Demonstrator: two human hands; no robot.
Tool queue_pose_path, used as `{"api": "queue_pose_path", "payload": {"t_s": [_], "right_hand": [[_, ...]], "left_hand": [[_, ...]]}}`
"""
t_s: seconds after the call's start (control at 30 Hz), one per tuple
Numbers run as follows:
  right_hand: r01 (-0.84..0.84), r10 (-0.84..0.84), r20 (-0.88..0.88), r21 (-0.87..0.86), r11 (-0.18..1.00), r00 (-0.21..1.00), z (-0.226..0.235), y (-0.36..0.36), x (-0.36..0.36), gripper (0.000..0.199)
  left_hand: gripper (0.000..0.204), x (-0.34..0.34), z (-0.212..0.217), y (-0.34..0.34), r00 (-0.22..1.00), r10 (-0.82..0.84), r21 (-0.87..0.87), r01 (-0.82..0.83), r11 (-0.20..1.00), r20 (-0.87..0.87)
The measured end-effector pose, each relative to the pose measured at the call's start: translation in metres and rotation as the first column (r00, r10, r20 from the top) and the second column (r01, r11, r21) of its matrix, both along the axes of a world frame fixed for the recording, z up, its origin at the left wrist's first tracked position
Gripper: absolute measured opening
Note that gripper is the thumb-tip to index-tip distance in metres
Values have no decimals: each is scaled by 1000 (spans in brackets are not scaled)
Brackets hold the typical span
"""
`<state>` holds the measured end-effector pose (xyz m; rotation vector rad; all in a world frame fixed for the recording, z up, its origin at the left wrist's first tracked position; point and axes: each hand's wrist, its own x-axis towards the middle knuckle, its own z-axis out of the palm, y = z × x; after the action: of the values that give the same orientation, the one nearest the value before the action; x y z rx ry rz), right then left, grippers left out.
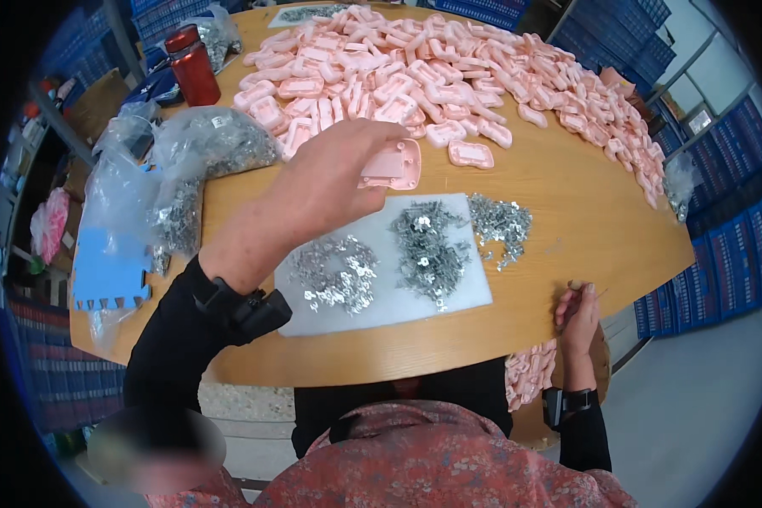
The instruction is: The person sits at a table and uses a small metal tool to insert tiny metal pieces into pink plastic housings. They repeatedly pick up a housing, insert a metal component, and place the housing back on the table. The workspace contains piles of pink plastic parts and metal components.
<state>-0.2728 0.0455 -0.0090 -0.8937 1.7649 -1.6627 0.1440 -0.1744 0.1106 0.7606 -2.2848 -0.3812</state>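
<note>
A pink plastic shell [405, 167] was held in the left hand [334, 173], its edge grasped between thumb and fingers, above the far edge of a white pad [381, 323] on the bench [597, 224]. The recessed side of the shell was turned up to view. The right hand [577, 317] was placed at the bench's near edge, toward its right end, with the fingers curled inward; whether something small was pinched in them could not be told.

On the pad, two heaps of small metal parts were spread: a left heap [334, 275] and a denser right heap [432, 254]. A third pile [501, 227] was scattered on the bench just beside the pad's right edge. Along the far edge, and round to the right edge, a large mound of pink shells [449, 72] was piled. Near the left edge, plastic bags [220, 140] of metal parts were set beside a blue mat [110, 271], with a red bottle [192, 68] stood at the far left corner.
</note>
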Motion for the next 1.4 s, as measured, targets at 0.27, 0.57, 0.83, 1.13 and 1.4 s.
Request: {"api": "queue_pose_path", "payload": {"t_s": [0.27,0.57,0.83,1.13,1.4], "right_hand": [[-55,69,120,-116,992,990,-3,9,-9,40],[-194,232,177,-212,958,956,3,11,-12,33],[-437,459,198,-145,888,866,49,37,36,26],[-385,379,-92,-70,920,921,50,61,66,22],[-670,315,-810,-125,731,495,66,27,111,37]], "left_hand": [[54,-59,11,75,1000,-2,5,2,1000,-19],[54,-137,1,163,994,102,244,-91,966,-33],[52,-157,-27,201,997,-58,221,66,973,-41],[65,-156,-65,234,840,129,643,296,706,-528],[53,-124,-81,193,573,520,685,728,31,-633]]}}
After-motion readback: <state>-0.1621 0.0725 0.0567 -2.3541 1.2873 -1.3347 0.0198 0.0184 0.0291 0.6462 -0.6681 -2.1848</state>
